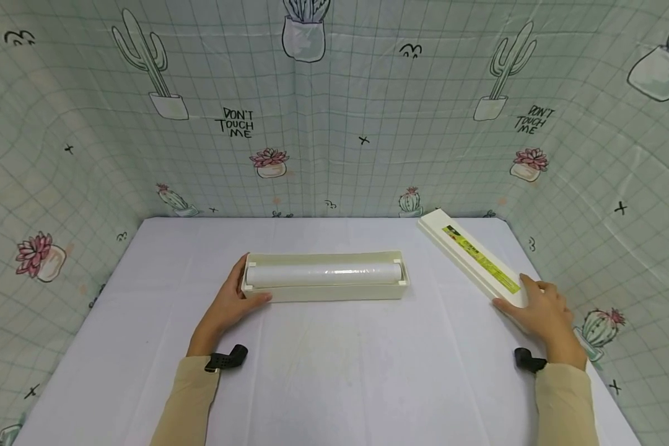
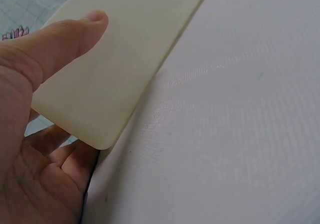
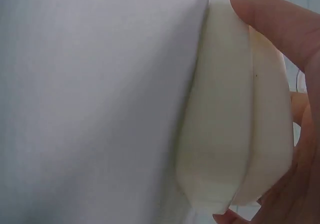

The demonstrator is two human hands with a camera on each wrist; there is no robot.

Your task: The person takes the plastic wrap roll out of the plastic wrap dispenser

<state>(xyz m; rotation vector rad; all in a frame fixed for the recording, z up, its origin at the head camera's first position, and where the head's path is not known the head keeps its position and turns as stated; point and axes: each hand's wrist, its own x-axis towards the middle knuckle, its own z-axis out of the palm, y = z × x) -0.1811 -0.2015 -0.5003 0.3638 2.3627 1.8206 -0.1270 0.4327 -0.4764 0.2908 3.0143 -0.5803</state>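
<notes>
A long cream dispenser box (image 1: pixel 334 293) lies open-topped across the middle of the table. Inside it sits a shiny white roll of plastic film (image 1: pixel 323 273). My left hand (image 1: pixel 235 305) grips the box's left end, thumb on the front wall (image 2: pixel 115 59), fingers behind the end and partly hidden. Off to the right, the long white lid (image 1: pixel 440 226) with a yellow-green label (image 1: pixel 482 259) lies at a slant, apart from the box. My right hand (image 1: pixel 543 314) holds the lid's near end between thumb and fingers; the right wrist view shows the lid's side (image 3: pixel 220 94) close up.
A white cloth covers the table (image 1: pixel 334 371). Behind it and along both sides hangs a pale green checked curtain (image 1: pixel 334 111) printed with cacti. The lid's far end reaches the table's back edge, and the right hand is near the right edge.
</notes>
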